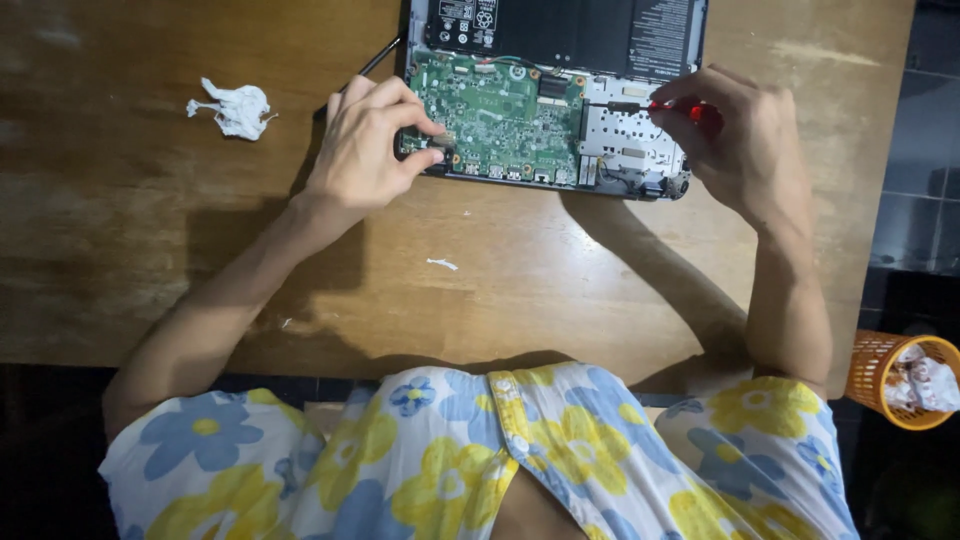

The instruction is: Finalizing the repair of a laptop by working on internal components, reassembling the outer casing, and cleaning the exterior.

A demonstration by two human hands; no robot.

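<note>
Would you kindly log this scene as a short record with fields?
Surface: wooden table
Item: opened laptop, green circuit board exposed
Left hand: pinching the board's left edge
Right hand: holding a red-handled screwdriver, tip over the metal plate
Nearby: crumpled tissue, black tool, orange basket on floor

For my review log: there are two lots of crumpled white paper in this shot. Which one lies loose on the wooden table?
The crumpled white wad left of the opened laptop, beyond the left hand, lies on the table. The other paper sits in the orange basket at lower right.

Hands [560,140] on opened laptop [550,90], screwdriver [650,107]
</note>
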